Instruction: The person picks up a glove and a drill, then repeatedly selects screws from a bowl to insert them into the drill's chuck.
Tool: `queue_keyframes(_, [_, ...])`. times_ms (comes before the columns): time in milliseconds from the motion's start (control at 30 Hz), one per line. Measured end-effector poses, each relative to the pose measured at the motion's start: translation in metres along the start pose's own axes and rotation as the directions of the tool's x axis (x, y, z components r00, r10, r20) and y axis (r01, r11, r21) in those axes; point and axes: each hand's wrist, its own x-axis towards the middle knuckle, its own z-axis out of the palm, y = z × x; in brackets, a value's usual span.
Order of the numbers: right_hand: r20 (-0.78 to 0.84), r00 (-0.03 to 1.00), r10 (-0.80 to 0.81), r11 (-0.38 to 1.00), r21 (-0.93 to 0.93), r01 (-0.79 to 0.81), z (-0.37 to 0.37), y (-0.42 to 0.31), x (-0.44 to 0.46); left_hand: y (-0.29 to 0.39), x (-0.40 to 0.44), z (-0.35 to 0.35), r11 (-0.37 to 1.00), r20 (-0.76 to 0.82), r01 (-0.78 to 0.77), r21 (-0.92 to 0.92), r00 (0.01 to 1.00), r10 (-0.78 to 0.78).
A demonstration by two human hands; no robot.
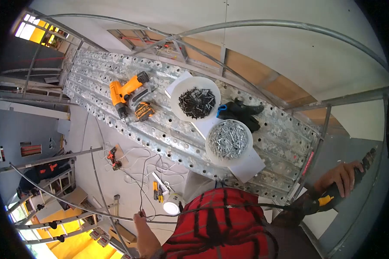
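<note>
My right hand is wrapped round the dark body of a corded power tool with a yellow switch, its narrow end pointing up and to the right. From the tool, a black cord runs across my red checked shirt toward the left. At lower left, my left hand has its fingertips closed on that cord, beside a scaffold rail. Ahead on the metal scaffold deck sit a white tub of black screws and another of silver screws. Dark gloves lie beside them.
On the deck's left are an orange cordless drill and a tape measure. Scaffold rails surround me. Below, the floor holds a red drill, loose cables, a white bucket and a ladder. A wall panel stands ahead.
</note>
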Motion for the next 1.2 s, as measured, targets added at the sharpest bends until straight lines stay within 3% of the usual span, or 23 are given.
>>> queue_keyframes(67, [0.019, 1.000, 0.025, 0.997, -0.078, -0.023, -0.002, 0.006, 0.004, -0.006, 0.013, 0.008, 0.994, -0.228, 0.026, 0.109, 0.974, -0.001])
queue_keyframes(133, [0.042, 0.999, -0.019, 0.992, -0.126, 0.024, -0.007, 0.008, 0.006, -0.007, 0.004, 0.019, 0.985, -0.159, 0.099, 0.140, 0.984, -0.077])
queue_keyframes(200, [0.046, 0.997, 0.067, 0.986, -0.156, -0.059, -0.012, -0.006, 0.007, -0.001, 0.007, 0.020, 0.941, -0.142, -0.053, 0.334, 0.984, 0.106])
queue_keyframes(233, [0.070, 0.993, 0.100, 0.989, -0.121, -0.091, -0.019, -0.001, 0.012, -0.004, 0.000, 0.031, 0.922, -0.176, -0.185, 0.340, 0.951, 0.256])
queue_keyframes(267, [0.065, 0.992, 0.105, 0.988, -0.120, -0.097, -0.024, 0.002, 0.016, -0.004, -0.005, 0.045, 0.923, -0.183, -0.180, 0.339, 0.950, 0.252])
queue_keyframes(333, [0.021, 0.982, 0.189, 0.975, -0.121, -0.185, -0.032, -0.004, 0.020, -0.009, -0.010, 0.062, 0.749, -0.193, -0.369, 0.549, 0.817, 0.544])
queue_keyframes(367, [0.016, 0.981, 0.193, 0.975, -0.120, -0.189, -0.038, 0.006, 0.025, -0.003, -0.002, 0.064, 0.750, -0.198, -0.365, 0.551, 0.817, 0.542])
queue_keyframes(433, [-0.060, 0.992, 0.114, 0.984, -0.131, -0.121, -0.049, 0.028, 0.028, 0.022, 0.012, 0.071, 0.857, -0.037, -0.272, 0.437, 0.947, 0.319])
queue_keyframes(467, [-0.066, 0.991, 0.113, 0.984, -0.134, -0.121, -0.056, 0.032, 0.030, 0.026, 0.015, 0.072, 0.855, -0.040, -0.270, 0.443, 0.947, 0.320])
queue_keyframes(533, [-0.077, 0.993, 0.092, 0.989, -0.110, -0.100, -0.069, 0.037, 0.031, 0.034, 0.008, 0.084, 0.950, 0.001, -0.214, 0.228, 0.976, 0.219])
queue_keyframes(567, [-0.081, 0.993, 0.091, 0.989, -0.112, -0.099, -0.074, 0.041, 0.030, 0.038, 0.001, 0.082, 0.934, 0.126, -0.248, 0.258, 0.967, 0.222])
queue_keyframes(700, [-0.156, 0.986, 0.054, 0.974, -0.210, -0.087, -0.088, 0.058, 0.025, 0.042, -0.018, 0.106, 0.948, 0.057, -0.196, 0.253, 0.981, 0.188])
queue_keyframes(767, [-0.156, 0.987, 0.031, 0.966, -0.248, -0.070, -0.092, 0.065, 0.024, 0.045, -0.013, 0.108, 0.955, 0.132, -0.168, 0.246, 0.982, 0.139])
queue_keyframes(967, [-0.142, 0.988, 0.062, 0.980, -0.178, -0.088, -0.092, 0.069, 0.019, 0.042, -0.026, 0.130, 0.962, 0.168, -0.222, 0.162, 0.966, 0.195])
queue_keyframes(1133, [-0.149, 0.981, 0.127, 0.981, -0.126, -0.146, -0.087, 0.078, 0.019, 0.042, -0.009, 0.125, 0.982, 0.228, -0.134, 0.132, 0.968, 0.101])
queue_keyframes(1200, [-0.150, 0.981, 0.121, 0.979, -0.143, -0.143, -0.087, 0.087, 0.018, 0.034, -0.012, 0.124, 0.975, 0.228, -0.192, 0.115, 0.960, 0.163])
